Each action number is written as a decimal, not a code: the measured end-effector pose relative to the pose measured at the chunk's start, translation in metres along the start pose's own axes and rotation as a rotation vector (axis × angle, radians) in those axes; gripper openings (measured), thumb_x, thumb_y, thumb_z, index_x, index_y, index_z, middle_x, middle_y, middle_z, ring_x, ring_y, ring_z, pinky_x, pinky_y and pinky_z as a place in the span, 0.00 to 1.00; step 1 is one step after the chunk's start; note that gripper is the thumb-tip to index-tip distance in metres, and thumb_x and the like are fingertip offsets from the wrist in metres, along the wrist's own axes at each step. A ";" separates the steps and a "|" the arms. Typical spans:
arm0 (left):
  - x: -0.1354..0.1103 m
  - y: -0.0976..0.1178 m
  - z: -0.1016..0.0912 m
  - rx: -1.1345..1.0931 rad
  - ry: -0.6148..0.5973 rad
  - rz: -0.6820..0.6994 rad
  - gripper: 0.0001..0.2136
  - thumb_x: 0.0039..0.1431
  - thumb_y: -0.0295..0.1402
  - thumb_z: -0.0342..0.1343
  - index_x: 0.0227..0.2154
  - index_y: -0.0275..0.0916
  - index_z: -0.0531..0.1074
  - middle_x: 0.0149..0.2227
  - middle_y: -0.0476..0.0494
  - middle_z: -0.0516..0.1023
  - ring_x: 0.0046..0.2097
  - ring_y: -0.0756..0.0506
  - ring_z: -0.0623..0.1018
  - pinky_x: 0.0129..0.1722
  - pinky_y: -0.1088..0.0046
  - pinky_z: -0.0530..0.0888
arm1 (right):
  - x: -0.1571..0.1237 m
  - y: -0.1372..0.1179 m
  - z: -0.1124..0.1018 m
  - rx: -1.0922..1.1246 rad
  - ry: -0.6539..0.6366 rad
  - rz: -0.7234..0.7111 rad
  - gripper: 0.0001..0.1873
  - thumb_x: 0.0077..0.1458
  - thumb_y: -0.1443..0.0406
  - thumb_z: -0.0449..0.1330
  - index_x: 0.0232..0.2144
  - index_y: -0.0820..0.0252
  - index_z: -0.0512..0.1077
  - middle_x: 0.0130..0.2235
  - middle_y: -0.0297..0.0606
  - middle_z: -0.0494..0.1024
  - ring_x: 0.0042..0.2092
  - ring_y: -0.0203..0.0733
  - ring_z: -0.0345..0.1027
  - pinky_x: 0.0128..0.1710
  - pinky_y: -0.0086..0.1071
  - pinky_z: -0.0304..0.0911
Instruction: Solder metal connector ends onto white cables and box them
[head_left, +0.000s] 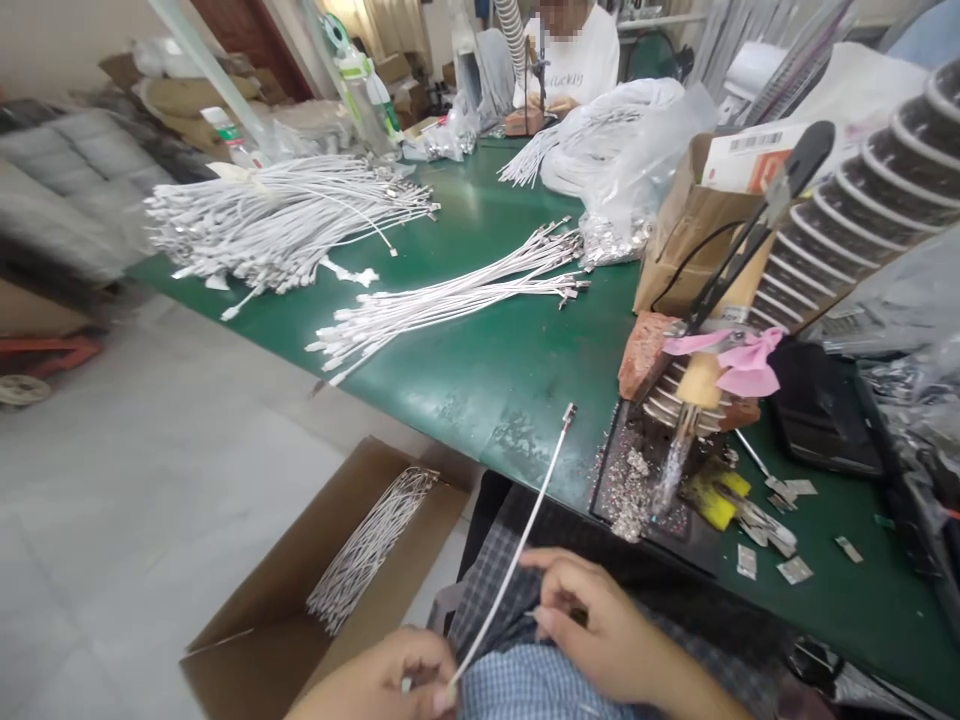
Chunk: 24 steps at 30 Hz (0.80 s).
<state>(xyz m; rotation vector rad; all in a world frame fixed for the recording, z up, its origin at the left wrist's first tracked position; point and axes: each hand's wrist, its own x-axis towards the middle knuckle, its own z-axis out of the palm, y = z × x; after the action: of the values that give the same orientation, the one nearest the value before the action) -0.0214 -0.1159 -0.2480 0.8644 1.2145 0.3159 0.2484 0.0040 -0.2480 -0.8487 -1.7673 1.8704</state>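
Observation:
A short white cable (517,560) rises diagonally over my lap, its small metal connector (569,415) at the table edge. My left hand (409,675) pinches the cable's lower end between thumb and fingers. Just right of the cable is my right hand (589,615), with thumb and index finger apart and the other fingers curled; no held object shows in it. A loose bundle of white cables (450,300) lies on the green table (472,385) ahead. Below on the left, a cardboard box (262,610) contains more white cables (375,545).
A larger cable pile (277,220) sits at the back left. On the right, a soldering iron (686,430) with a pink tie stands over a black tray (607,490) of solder bits, near a ribbed hose (862,190). Across the table a person (577,60) works.

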 end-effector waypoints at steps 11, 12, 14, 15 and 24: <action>0.019 0.055 0.012 -0.030 0.276 0.333 0.25 0.64 0.49 0.58 0.58 0.41 0.74 0.59 0.33 0.76 0.57 0.37 0.77 0.59 0.57 0.72 | 0.010 0.004 0.042 0.015 -0.018 -0.239 0.14 0.65 0.58 0.58 0.29 0.57 0.66 0.34 0.38 0.74 0.36 0.38 0.71 0.37 0.31 0.68; 0.023 0.071 0.018 -0.116 0.353 0.385 0.24 0.63 0.50 0.59 0.56 0.41 0.75 0.58 0.33 0.77 0.58 0.37 0.76 0.61 0.57 0.72 | 0.005 0.004 0.042 -0.027 -0.030 -0.263 0.11 0.64 0.61 0.58 0.29 0.57 0.66 0.33 0.37 0.74 0.36 0.38 0.70 0.37 0.31 0.68; 0.032 0.098 0.033 -0.228 0.449 0.476 0.23 0.60 0.51 0.63 0.50 0.40 0.77 0.51 0.34 0.80 0.51 0.39 0.79 0.55 0.60 0.76 | -0.003 0.005 0.041 -0.101 -0.049 -0.289 0.06 0.61 0.66 0.58 0.30 0.56 0.66 0.33 0.36 0.74 0.35 0.37 0.71 0.36 0.30 0.68; 0.037 0.108 0.041 -0.264 0.454 0.504 0.21 0.61 0.51 0.63 0.46 0.40 0.77 0.45 0.36 0.81 0.46 0.42 0.80 0.50 0.63 0.77 | -0.008 0.006 0.039 -0.133 -0.050 -0.292 0.05 0.60 0.68 0.57 0.30 0.56 0.66 0.33 0.36 0.75 0.35 0.37 0.71 0.36 0.29 0.68; 0.064 0.123 0.073 -0.332 0.053 0.402 0.22 0.64 0.54 0.57 0.37 0.37 0.71 0.24 0.51 0.68 0.24 0.53 0.66 0.24 0.78 0.63 | -0.059 -0.028 -0.026 -0.385 0.083 -0.320 0.06 0.60 0.70 0.60 0.36 0.52 0.70 0.34 0.34 0.79 0.34 0.36 0.76 0.33 0.24 0.72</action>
<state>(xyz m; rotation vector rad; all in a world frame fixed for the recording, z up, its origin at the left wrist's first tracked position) 0.0951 -0.0249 -0.1959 0.8067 0.9926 0.8452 0.3062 -0.0147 -0.2118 -0.7060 -2.1021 1.2983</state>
